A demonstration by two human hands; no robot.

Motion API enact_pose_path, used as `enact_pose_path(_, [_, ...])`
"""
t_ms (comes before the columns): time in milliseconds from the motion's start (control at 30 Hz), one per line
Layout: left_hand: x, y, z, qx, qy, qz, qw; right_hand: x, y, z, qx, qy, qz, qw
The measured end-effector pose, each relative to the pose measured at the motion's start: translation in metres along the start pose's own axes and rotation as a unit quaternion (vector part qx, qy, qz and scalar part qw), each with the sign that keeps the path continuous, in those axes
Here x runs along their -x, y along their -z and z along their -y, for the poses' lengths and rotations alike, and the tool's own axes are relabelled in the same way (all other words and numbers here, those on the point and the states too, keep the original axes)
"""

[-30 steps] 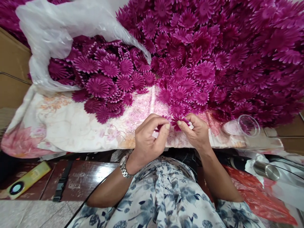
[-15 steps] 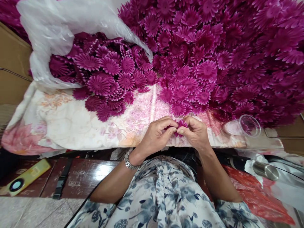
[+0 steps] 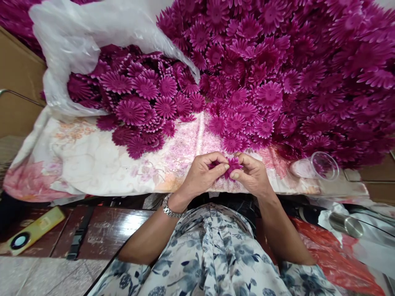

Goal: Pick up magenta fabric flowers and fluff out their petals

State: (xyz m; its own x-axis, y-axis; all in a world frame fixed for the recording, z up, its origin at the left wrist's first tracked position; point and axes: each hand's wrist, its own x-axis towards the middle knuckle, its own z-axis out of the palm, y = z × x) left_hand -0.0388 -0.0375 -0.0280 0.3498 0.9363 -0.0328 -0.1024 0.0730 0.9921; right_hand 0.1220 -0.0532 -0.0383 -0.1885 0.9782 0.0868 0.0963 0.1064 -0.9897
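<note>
A small magenta flower (image 3: 233, 167) is between my two hands, just above the front edge of the flowered cloth (image 3: 92, 164). My left hand (image 3: 207, 172) pinches it from the left with thumb and forefinger; a bit of magenta also shows behind those fingers. From the right, the thumb and fingers of my right hand (image 3: 252, 174) close on its petals. Beyond my hands a loose heap of magenta flowers (image 3: 237, 98) covers the back and right. More flowers (image 3: 131, 111) spill from a clear plastic bag (image 3: 68, 45) at the left.
A clear plastic cup (image 3: 324, 165) lies on its side at the right, beside the heap. Below the cloth are a yellow phone (image 3: 38, 230) on a dark red bench (image 3: 114, 230), a black buckle strap (image 3: 77, 242), a metal cylinder (image 3: 345, 224) and red plastic (image 3: 336, 255).
The fingers of my right hand have shifted slightly left and loosened a little, and more of the flower shows between my hands. The whole view has moved slightly.
</note>
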Motion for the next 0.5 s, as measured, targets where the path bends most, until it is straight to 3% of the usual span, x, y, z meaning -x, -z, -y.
enact_pose_path(233, [-0.001,-0.004,0.008,0.099,0.021,-0.062,0.993,0.000,-0.004,-0.006,-0.075,0.028,-0.033,0.996])
enact_pose_path(500, [0.003,0.004,-0.006,-0.067,-0.066,-0.096,0.991,-0.001,-0.003,-0.004,-0.141,0.041,-0.095,0.984])
